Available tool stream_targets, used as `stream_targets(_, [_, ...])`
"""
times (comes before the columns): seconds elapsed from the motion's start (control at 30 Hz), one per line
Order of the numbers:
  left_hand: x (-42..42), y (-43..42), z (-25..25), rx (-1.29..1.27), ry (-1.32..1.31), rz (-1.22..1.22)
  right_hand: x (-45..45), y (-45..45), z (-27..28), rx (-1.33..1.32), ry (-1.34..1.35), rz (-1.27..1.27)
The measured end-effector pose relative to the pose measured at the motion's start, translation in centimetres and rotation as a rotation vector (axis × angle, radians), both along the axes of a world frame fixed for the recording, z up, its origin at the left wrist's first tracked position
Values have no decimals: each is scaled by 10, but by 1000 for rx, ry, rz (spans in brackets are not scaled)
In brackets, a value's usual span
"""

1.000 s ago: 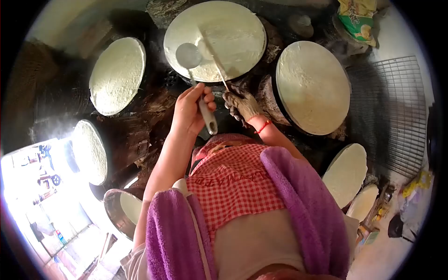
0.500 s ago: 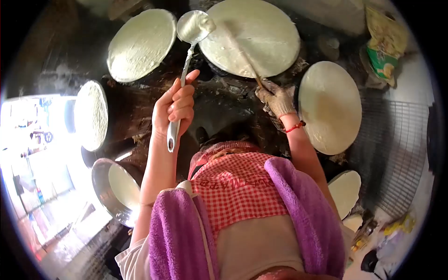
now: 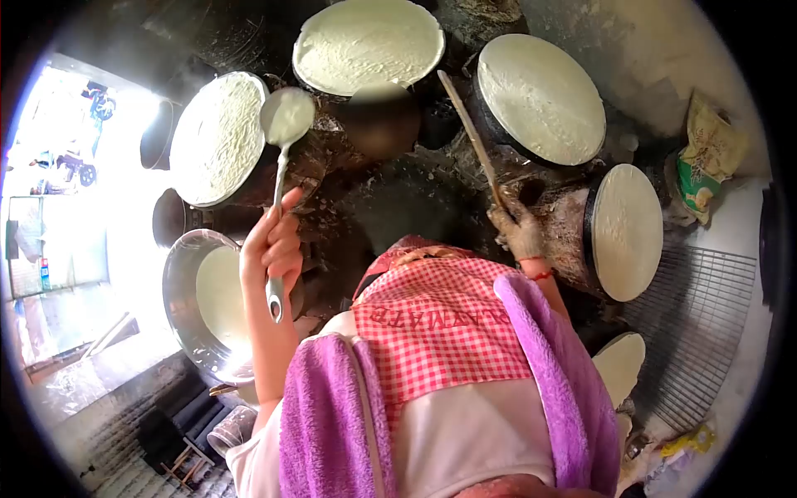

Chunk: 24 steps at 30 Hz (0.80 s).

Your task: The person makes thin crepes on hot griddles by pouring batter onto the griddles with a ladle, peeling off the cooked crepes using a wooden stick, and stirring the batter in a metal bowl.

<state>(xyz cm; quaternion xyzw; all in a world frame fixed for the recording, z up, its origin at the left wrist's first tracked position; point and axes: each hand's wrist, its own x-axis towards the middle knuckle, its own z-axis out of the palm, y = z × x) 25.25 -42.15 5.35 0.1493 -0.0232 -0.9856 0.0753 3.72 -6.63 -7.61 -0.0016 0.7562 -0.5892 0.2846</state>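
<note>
My left hand (image 3: 272, 246) is wrapped round the handle of a metal ladle (image 3: 287, 118), whose bowl holds pale batter beside the left griddle (image 3: 219, 139). In my right hand (image 3: 516, 229), which wears a soiled glove, is a thin wooden stick (image 3: 471, 129) that points up and away. The stick's tip is between the far griddle (image 3: 369, 46) and the right-hand griddle (image 3: 541, 100). Pale batter covers all three round griddles. Left of my left forearm stands a metal pot (image 3: 184, 290) with pale batter inside.
Another coated griddle (image 3: 628, 232) is at the right, with a lower one (image 3: 620, 367) near my right side. A wire rack (image 3: 693, 319) leans by the right wall. A yellow and green bag (image 3: 708, 158) lies at the upper right. Dark items (image 3: 184, 419) are at the lower left.
The view has turned left, bringing the metal pot closer. The ladle has swung left away from the large griddle and now carries batter. The stick no longer lies over that griddle.
</note>
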Motion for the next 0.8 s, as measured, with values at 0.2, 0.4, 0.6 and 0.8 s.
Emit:
stream_targets(0.2, [119,-18,-5,131,87,244,-18,-84,-71,46,157,124])
stream_targets(0.4, [181,-34,-13,64,60,407,-46,-178,-53,181,106,184])
stream_targets(0.6, [202,-44,-15,162,122,493,-48,-228,-51,-39,218,272])
stream_targets(0.8, [184,-43,-13,219,141,631,-14,-182,-30,103,-140,293])
